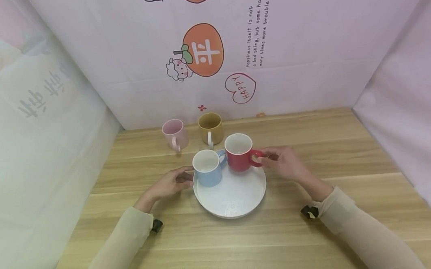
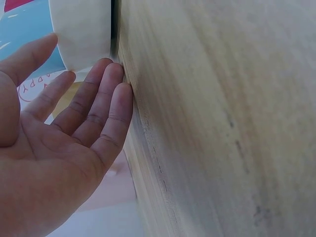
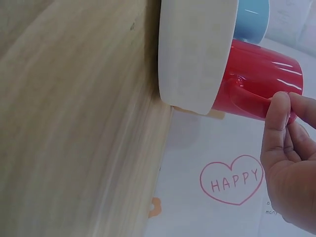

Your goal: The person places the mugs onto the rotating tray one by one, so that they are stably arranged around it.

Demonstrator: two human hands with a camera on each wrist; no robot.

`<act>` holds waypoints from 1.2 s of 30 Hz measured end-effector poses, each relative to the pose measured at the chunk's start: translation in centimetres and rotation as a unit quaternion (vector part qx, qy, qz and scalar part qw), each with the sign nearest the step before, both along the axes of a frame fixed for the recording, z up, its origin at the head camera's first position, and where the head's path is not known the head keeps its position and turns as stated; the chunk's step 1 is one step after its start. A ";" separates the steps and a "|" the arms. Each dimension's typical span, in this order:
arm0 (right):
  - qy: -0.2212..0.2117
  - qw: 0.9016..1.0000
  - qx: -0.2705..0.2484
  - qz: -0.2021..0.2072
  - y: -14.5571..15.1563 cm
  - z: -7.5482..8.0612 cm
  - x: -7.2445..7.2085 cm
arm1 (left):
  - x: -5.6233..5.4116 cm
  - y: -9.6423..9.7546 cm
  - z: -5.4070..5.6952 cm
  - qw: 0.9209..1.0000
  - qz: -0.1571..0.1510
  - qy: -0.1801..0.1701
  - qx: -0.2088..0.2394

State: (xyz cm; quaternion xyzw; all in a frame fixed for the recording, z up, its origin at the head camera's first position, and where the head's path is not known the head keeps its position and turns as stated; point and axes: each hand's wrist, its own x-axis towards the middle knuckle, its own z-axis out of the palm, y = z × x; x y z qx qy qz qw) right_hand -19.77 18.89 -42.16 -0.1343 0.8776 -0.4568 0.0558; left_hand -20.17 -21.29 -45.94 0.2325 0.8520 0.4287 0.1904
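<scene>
A round white tray [image 1: 233,200] lies on the wooden table. On its left part stands a light blue mug [image 1: 209,175], handle toward the right. Beside it, at the tray's back right, is a red mug [image 1: 238,159] with a white inside. My right hand [image 1: 284,161] pinches the red mug's handle between thumb and fingers; the right wrist view shows this grip on the handle [image 3: 252,101]. At the tray's left edge my left hand [image 1: 170,183] has its fingers extended, with thumb and index fingertip touching the rim in the left wrist view.
Behind the tray stand a pink mug [image 1: 176,132] and a mustard-yellow mug [image 1: 211,128] with a white handle. The wooden table [image 1: 221,248] runs back to a printed white cloth [image 1: 292,65], and more cloth hangs at both sides.
</scene>
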 end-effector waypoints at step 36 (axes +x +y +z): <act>-0.005 0.999 0.016 0.037 -1.4 -1.8 -1.3 | 0.1 0.0 0.0 1.000 -0.007 0.007 0.001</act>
